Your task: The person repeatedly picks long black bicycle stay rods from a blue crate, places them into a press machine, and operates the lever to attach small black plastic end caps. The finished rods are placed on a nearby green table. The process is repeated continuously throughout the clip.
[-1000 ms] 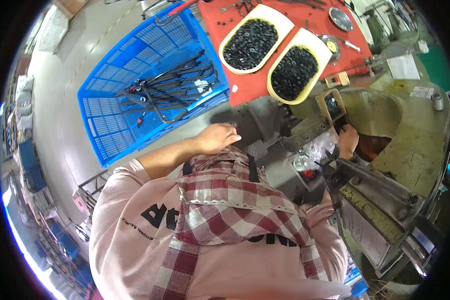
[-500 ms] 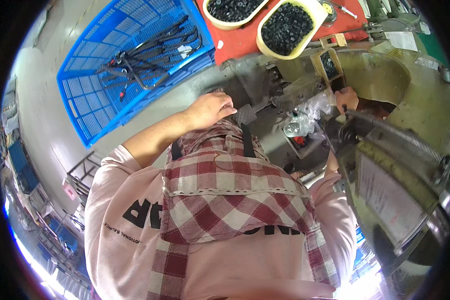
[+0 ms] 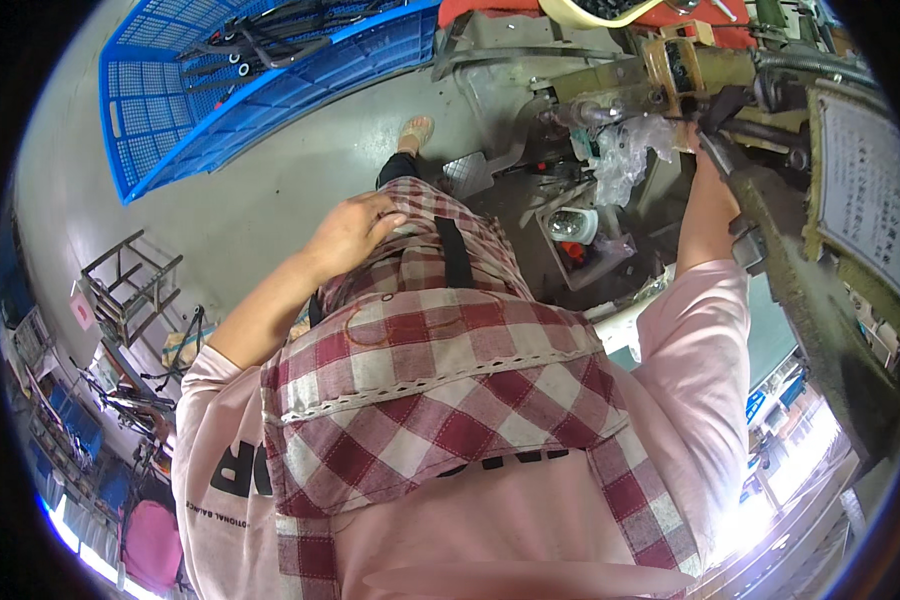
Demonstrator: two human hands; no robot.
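My left hand (image 3: 355, 235) rests on the red-and-white checked apron (image 3: 425, 260) over my lap. Its thumb is apart from the loosely bent fingers, and nothing shows in it. My right forearm reaches up to the machine, where the right hand (image 3: 699, 143) is mostly hidden by a dark metal arm. What its fingers do cannot be seen. Close to it stands a small yellowish bin (image 3: 674, 68) on the machine. Beside that wrist hangs a crumpled clear plastic bag (image 3: 625, 160).
A blue plastic crate (image 3: 270, 100) with black rod-like parts stands at the far left. A tub (image 3: 595, 18) of small black pieces sits on red cloth. Below the machine is a tray (image 3: 610, 262) with a clear container and a red item. A metal stool frame (image 3: 135, 285) stands left.
The view has shifted, so crate and tubs sit higher and my foot shows. My left hand stays on my lap. My right forearm is now in plain sight, its hand more covered.
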